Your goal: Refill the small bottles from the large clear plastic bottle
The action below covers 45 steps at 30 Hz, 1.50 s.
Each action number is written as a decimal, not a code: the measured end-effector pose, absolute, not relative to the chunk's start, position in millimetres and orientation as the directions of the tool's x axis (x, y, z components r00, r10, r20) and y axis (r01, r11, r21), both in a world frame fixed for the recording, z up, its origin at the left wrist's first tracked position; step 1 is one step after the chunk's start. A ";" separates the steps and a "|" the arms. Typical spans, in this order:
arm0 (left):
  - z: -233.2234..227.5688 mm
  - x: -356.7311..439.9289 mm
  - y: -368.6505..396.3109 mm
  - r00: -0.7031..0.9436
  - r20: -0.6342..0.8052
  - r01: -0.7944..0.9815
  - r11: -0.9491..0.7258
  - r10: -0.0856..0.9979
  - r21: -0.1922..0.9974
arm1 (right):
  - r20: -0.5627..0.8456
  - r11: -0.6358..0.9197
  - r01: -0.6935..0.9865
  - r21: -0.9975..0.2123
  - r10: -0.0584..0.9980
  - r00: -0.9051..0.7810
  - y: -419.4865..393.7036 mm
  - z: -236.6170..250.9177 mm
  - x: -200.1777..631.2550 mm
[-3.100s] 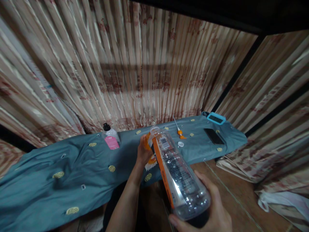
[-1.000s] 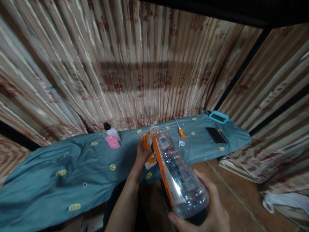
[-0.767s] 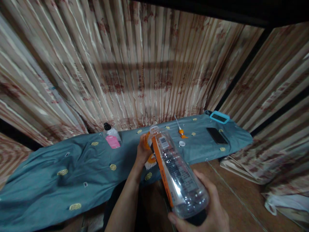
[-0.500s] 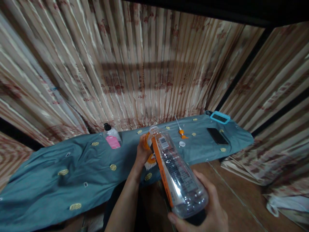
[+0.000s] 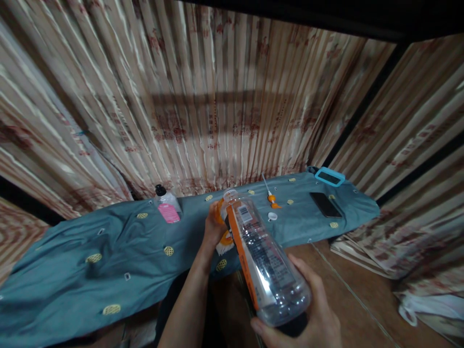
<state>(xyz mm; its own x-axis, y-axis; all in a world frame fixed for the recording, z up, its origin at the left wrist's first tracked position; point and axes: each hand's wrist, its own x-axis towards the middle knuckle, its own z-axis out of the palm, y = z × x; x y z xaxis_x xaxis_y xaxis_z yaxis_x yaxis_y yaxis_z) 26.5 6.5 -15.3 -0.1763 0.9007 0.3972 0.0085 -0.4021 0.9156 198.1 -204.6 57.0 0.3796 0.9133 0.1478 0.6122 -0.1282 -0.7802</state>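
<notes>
My right hand (image 5: pixel 308 309) grips the base of a large clear plastic bottle (image 5: pixel 270 261) with an orange and white label. The bottle is tilted, its neck pointing away and to the left, and it looks almost drained. My left hand (image 5: pixel 213 226) is closed around an orange-and-white container (image 5: pixel 225 245), apparently a bottle, largely hidden behind the clear one. A whitish round rim (image 5: pixel 230 195) shows at the clear bottle's mouth; which piece it belongs to I cannot tell. Right of the hands lie an orange pump head (image 5: pixel 272 199) with a thin tube and a small white cap-like piece (image 5: pixel 272 216).
A bottle with a pink label and black top (image 5: pixel 168 208) is on the left part of the cloth-covered table (image 5: pixel 137 256). Toward the right end lie a black phone (image 5: pixel 325 205) and a light-blue framed device (image 5: pixel 329 177). A patterned curtain (image 5: pixel 217 96) hangs behind.
Both hands and the bottles keep nearly the same pose. The whole view has shifted very slightly.
</notes>
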 end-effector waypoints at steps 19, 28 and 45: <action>-17.1 25.6 8.8 -0.186 0.370 0.038 -0.369 0.910 0.928 | 0.130 -0.166 0.621 -0.766 0.906 0.403 -204.2 57.9 195.0; -22.9 23.0 11.7 -0.148 0.454 0.042 -0.453 0.878 0.890 | 0.189 -0.115 0.633 -0.765 0.900 0.393 -204.2 53.1 193.7; -24.9 22.2 12.9 -0.136 0.437 0.015 -0.439 0.889 0.898 | 0.186 -0.100 0.614 -0.783 0.904 0.384 -204.3 57.0 192.6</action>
<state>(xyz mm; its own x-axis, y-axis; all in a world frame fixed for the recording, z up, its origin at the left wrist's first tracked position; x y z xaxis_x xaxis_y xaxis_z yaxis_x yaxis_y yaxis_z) 22.2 12.9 -24.9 -0.1364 0.8890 0.4371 0.0152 -0.4393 0.8982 192.6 -204.3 57.0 0.3845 0.9042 0.1859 0.6135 -0.0998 -0.7833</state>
